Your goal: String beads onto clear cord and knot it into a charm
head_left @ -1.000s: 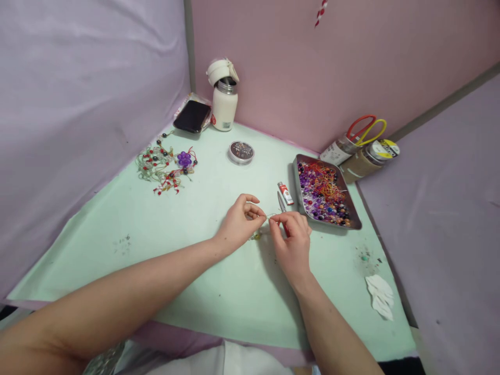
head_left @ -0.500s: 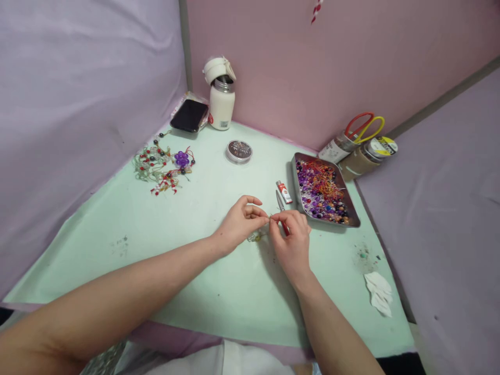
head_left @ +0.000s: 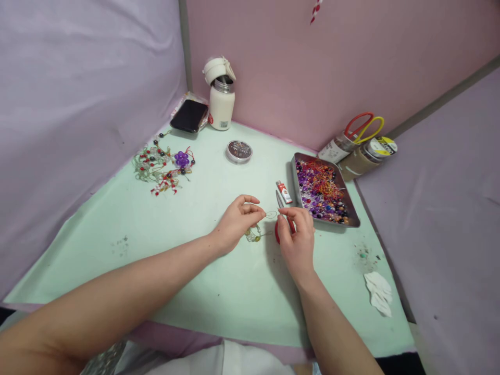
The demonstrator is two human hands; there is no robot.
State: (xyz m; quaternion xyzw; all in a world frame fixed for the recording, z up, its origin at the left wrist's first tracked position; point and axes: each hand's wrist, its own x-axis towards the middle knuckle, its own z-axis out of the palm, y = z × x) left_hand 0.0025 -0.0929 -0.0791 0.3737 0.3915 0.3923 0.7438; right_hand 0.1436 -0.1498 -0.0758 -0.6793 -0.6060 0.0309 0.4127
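Note:
My left hand (head_left: 241, 217) pinches a thin cord between thumb and forefinger. A small loop of the cord (head_left: 271, 214) stands out to the right of its fingertips. Just beyond that loop is my right hand (head_left: 297, 232), its thumb and forefinger slightly apart with nothing visible between them. Under the left hand hangs or lies a string of clear and yellowish beads (head_left: 253, 235), partly hidden. Red-handled scissors (head_left: 277, 234) lie on the table beneath the right hand, which covers part of them.
A metal tray (head_left: 354, 219) of beads and cords stands at the right, a lighter (head_left: 285, 192) beside it. Behind are two jars (head_left: 356, 159), a round tin (head_left: 239, 151), a white bottle (head_left: 222, 107) and a phone (head_left: 189, 115). Beaded strings (head_left: 152, 161) lie left, crumpled tissue (head_left: 378, 292) right.
My hands have moved apart from touching fingertips. The right hand has shifted slightly right and its pinch has loosened. The cord loop and more of the beads and scissors now show.

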